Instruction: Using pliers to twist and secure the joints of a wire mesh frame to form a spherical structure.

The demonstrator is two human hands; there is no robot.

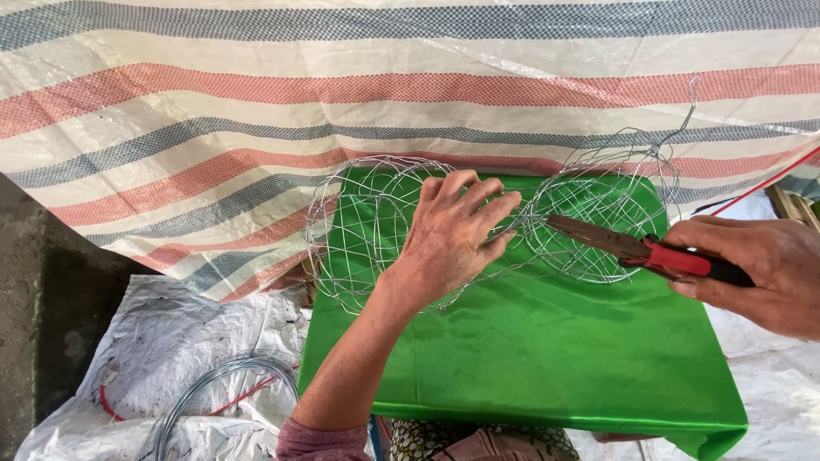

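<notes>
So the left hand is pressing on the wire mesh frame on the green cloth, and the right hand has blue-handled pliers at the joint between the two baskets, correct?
Not quite: the head view shows the long-nosed pliers have red and black handles, not blue. The rest holds: the left hand presses on the round silver wire mesh frame over the shiny green cloth, and the right hand points the pliers at the joint.

Striped tarp [256, 94] behind (red, blue, cream), green-covered table [547, 358], white sheet [171, 341] on grey floor [34, 290], daylight.
</notes>
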